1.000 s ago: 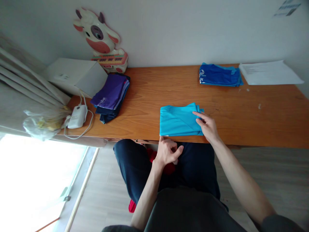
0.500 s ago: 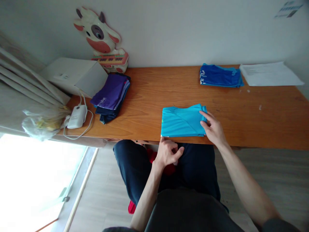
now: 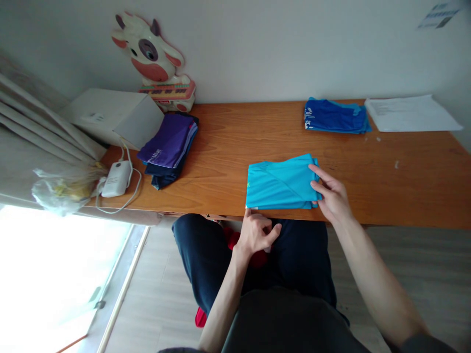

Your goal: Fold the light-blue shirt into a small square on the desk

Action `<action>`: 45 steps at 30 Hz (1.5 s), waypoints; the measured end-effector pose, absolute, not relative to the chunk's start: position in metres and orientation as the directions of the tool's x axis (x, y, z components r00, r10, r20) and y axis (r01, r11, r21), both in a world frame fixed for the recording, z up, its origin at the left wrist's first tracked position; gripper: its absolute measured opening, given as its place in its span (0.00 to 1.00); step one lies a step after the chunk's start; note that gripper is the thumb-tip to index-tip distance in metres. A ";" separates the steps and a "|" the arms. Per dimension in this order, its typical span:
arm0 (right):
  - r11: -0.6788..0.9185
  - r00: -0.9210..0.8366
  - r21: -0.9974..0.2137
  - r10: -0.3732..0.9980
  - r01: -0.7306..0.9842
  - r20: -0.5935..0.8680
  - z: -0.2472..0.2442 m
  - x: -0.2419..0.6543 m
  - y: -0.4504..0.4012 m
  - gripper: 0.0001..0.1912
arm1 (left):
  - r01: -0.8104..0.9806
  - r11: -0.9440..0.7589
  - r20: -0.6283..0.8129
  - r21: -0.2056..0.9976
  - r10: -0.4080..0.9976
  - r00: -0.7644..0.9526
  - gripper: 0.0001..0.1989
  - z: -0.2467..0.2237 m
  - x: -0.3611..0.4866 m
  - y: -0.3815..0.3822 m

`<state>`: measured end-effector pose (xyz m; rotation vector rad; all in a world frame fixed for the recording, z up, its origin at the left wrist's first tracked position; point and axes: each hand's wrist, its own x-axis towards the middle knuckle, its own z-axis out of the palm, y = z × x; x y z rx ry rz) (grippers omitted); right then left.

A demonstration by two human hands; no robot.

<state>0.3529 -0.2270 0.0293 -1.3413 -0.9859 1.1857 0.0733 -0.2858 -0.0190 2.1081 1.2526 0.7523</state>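
My right hand [image 3: 333, 198] rests with loose fingers on the right end of the folded cyan shirt [image 3: 279, 185] at the desk's [image 3: 386, 171] near edge — left hand [image 3: 257, 233] curled at its near-left corner, gripping nothing I can see; folded stacks lie far right [image 3: 334, 117] and left [image 3: 169, 147]

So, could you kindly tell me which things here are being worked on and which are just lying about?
In hand: folded turquoise cloth garment; right hand at its edge; left hand at its near corner.

Lying about: purple folded stack; dark blue folded stack; white paper sheets; cow toy.
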 end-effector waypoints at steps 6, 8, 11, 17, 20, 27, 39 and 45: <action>-0.113 0.136 -0.992 0.984 -0.055 -0.119 0.031 0.353 -0.218 0.42 | 0.568 -0.369 0.179 0.736 0.914 0.363 0.32 -0.007 0.083 -0.285; -0.106 0.119 -0.994 0.987 -0.022 -0.108 0.030 0.359 -0.220 0.43 | 0.552 -0.354 0.180 0.755 0.921 0.345 0.32 -0.004 0.084 -0.287; -0.127 0.105 -0.989 0.987 0.072 -0.119 0.025 0.368 -0.226 0.45 | 0.521 -0.327 0.179 0.789 0.932 0.315 0.33 -0.006 0.085 -0.290; -0.183 0.072 -0.955 0.983 0.233 -0.171 0.005 0.382 -0.235 0.45 | 0.513 -0.291 0.181 0.807 0.950 0.254 0.32 -0.017 0.087 -0.292; -0.191 0.068 -0.948 0.981 0.254 -0.180 -0.001 0.386 -0.235 0.45 | 0.520 -0.289 0.177 0.804 0.951 0.255 0.32 -0.019 0.088 -0.292; -0.233 0.061 -0.952 0.972 0.197 -0.226 0.008 0.390 -0.236 0.49 | 0.595 -0.332 0.176 0.732 0.936 0.306 0.31 -0.018 0.090 -0.292; -0.215 0.069 -0.949 0.977 0.230 -0.204 -0.001 0.397 -0.238 0.46 | 0.603 -0.355 0.186 0.715 0.927 0.326 0.32 -0.017 0.089 -0.291; -0.217 0.058 -0.947 0.976 0.238 -0.209 0.004 0.398 -0.238 0.47 | 0.596 -0.361 0.197 0.717 0.926 0.323 0.32 -0.019 0.088 -0.291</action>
